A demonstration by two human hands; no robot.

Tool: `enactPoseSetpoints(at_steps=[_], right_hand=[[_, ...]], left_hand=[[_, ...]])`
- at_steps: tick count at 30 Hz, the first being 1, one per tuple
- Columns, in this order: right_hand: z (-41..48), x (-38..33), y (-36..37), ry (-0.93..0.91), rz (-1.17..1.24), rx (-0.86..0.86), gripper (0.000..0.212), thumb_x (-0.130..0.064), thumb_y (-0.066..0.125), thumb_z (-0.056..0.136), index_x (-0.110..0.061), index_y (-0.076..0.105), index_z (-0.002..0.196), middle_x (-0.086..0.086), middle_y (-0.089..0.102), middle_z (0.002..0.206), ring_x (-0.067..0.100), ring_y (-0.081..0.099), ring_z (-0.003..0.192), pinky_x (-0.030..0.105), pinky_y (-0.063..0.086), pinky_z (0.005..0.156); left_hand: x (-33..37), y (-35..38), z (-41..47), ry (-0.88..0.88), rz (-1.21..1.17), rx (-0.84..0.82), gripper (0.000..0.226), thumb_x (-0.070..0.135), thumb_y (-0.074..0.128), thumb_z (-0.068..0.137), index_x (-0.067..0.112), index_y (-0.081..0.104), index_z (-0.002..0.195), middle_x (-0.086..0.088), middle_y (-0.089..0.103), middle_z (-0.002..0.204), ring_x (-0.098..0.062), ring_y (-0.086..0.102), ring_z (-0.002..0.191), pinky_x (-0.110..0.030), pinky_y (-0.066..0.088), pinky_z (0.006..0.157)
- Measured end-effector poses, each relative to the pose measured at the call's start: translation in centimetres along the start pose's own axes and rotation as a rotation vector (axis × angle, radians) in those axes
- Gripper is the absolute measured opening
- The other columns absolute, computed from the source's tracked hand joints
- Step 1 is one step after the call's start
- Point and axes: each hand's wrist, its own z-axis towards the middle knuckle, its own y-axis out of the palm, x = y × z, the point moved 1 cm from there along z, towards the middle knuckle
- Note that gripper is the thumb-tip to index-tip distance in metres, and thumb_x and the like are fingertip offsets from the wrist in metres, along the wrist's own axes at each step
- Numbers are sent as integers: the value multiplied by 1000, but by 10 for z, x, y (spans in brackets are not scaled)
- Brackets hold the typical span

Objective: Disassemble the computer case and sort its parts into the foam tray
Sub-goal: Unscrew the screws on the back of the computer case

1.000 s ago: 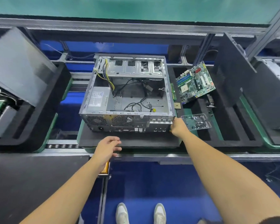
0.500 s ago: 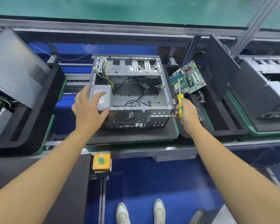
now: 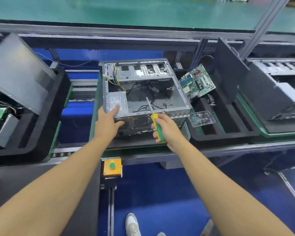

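An open grey computer case lies on a black foam pad at the middle of the conveyor, with cables and a silver power supply inside. My left hand rests open on the case's near left corner, fingertips touching the power supply. My right hand grips a yellow-green screwdriver, its shaft pointing up over the case's near wall. To the right is the black foam tray, holding a green motherboard leaning upright and a clear box of screws.
A dark side panel stands upright in the foam tray. Another case sits at the far right and a panel with parts at the left. A yellow box with a green button is mounted below the conveyor edge.
My right hand picked up the screwdriver and moved left to the case's near wall. My left hand rose from the conveyor edge and settled on the case's near left corner.
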Motion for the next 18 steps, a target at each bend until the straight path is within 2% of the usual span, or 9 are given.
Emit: enactPoseSetpoints(at_steps=[3,5,7,9,11,13,18], right_hand=[[-21,20,15,41,-45,-57,27,-20,41,106,-22,49,132,8,54,89,16,53,50,28,49,42],[-40,37,18,76,-29,-90,21,-21,44,105,-26,51,124,9,54,94,18,59,54,30,53,44],[-54,52,17,106,-51,-108,16,-21,46,103,-30,50,115,7,56,99,17,60,53,29,50,41],[-58,62,19,111,-96,-99,15,-25,44,103,-31,49,116,4,57,101,12,54,49,24,43,38],[-55,65,23,92,-129,-82,23,-31,42,104,-33,49,126,1,58,100,9,49,47,24,40,39],[-50,66,30,65,-136,-83,34,-32,40,104,-38,48,137,0,57,96,9,48,48,24,40,40],[-39,66,44,29,-99,-73,40,-30,42,104,-47,47,139,-2,58,93,9,48,50,25,42,40]], left_hand=[[7,13,-13,8,29,-24,68,31,69,93,38,35,151,-14,15,160,-40,41,137,-48,33,116],[9,9,-10,15,122,-77,69,38,68,92,37,33,152,-16,5,163,-43,34,141,-50,33,116],[15,1,-3,122,425,-11,72,51,67,89,30,37,151,-16,-3,164,-43,17,148,-50,28,116],[23,-2,4,329,641,20,76,58,66,85,18,43,146,-11,1,166,-35,16,149,-47,26,116],[25,3,7,420,648,-109,86,58,65,86,19,31,154,-4,5,167,-27,20,149,-46,21,119],[20,10,4,434,629,-165,87,58,63,88,33,18,158,0,11,167,-25,13,152,-48,14,121],[17,11,7,402,495,-124,60,49,55,97,41,33,152,4,21,165,-20,12,152,-45,10,120]])
